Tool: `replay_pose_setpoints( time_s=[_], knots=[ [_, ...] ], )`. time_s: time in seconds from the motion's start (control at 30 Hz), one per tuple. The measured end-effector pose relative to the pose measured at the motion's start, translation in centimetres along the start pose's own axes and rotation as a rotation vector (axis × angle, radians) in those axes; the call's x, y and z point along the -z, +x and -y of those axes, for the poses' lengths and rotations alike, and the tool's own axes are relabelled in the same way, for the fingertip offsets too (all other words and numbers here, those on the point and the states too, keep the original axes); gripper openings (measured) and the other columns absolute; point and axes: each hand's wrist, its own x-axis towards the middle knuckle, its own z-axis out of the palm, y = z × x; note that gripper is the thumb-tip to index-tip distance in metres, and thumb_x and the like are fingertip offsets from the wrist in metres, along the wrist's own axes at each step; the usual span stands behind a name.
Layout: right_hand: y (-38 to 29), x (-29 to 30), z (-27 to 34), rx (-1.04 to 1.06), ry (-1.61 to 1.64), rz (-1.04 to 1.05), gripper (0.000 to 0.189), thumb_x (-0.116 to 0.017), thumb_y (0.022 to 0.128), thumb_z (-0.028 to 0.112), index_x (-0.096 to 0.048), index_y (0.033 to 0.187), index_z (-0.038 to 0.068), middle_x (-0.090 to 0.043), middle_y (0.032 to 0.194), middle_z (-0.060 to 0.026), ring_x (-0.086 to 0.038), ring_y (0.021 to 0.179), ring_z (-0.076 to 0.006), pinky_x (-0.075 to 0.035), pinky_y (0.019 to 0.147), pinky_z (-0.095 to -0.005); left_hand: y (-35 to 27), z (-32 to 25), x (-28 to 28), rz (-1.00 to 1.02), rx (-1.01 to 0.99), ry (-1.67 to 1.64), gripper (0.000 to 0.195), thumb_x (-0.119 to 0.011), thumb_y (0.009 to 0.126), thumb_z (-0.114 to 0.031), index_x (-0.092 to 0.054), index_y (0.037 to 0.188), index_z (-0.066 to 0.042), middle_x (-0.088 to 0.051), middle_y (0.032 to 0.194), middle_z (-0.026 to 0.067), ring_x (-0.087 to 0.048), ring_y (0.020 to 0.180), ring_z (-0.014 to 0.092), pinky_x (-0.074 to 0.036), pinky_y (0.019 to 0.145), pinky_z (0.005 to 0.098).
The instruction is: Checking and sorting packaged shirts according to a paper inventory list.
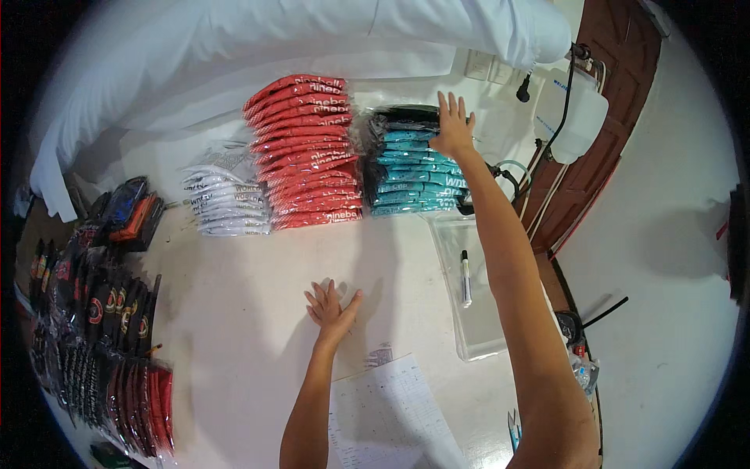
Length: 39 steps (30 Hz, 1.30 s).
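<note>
My right hand (455, 130) reaches to the far side of the table and rests, fingers spread, at the upper right of a stack of teal bagged garments (419, 176) with black ones (404, 117) on top. My left hand (333, 313) hovers over or touches the white table (234, 328), fingers apart, holding nothing. Left of the teal stack rises a tall pile of red bagged garments (310, 158), and beside it a lower pile of white ones (228, 202). A printed paper sheet (389, 416) lies below my left hand.
A clear plastic tray (448, 293) holds a marker (466, 278). Dark bagged garments (111, 311) and dark red ones (140, 404) line the left edge. Scissors (514, 431) lie partly behind my right arm. Cables (562, 111) hang near a white wall box (571, 114). White cloth (293, 29) hangs along the back.
</note>
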Motion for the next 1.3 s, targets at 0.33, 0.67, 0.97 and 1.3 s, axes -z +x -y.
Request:
replay_pose_setpoints(
  time_s=[0.33,0.67,0.97,1.3],
  knots=[
    [1.0,-1.1,-0.4,-0.006,0.005,0.148,0.071,-0.076,0.066,0.020,-0.050,0.133,0.020,-0.048,0.133,-0.0072,-0.043,0.127,-0.0300,-0.035,0.102,-0.0565,-0.2,-0.7,0.5,0.048,-0.014,0.040,0.099,-0.052,0.082,-0.072,-0.021,0.152,-0.009,0.017,0.157,0.0231,0.031,0.140,0.039,0.017,0.110,0.0558],
    [-0.4,-2.0,-2.3,0.126,0.109,0.013,0.054,-0.060,0.082,0.004,-0.045,0.133,0.017,-0.056,0.123,-0.0088,-0.056,0.115,-0.0308,-0.044,0.091,-0.0538,0.0,-0.8,0.4,0.079,-0.007,0.113,0.093,-0.052,0.081,-0.074,-0.030,0.149,-0.014,0.019,0.156,0.0243,0.032,0.138,0.042,0.016,0.110,0.0569],
    [-6.1,7.2,0.2,0.237,0.385,-0.578,0.046,-0.058,0.084,0.000,-0.052,0.129,0.010,-0.059,0.119,-0.0110,-0.056,0.103,-0.0319,-0.044,0.087,-0.0448,0.8,-0.5,0.9,0.128,0.052,0.096,0.092,-0.040,0.083,-0.078,-0.025,0.151,-0.018,0.018,0.157,0.0227,0.027,0.141,0.043,0.011,0.113,0.0572],
    [-34.7,9.0,11.0,0.295,1.006,0.224,0.040,-0.075,0.066,-0.001,-0.071,0.103,0.011,-0.064,0.097,-0.0060,-0.059,0.088,-0.0254,-0.044,0.076,-0.0363,-2.5,5.4,4.2,0.268,0.194,-1.351,0.074,-0.036,0.094,-0.067,-0.046,0.139,-0.009,-0.054,0.132,0.0144,-0.053,0.119,0.031,-0.044,0.100,0.0484]
  ],
)
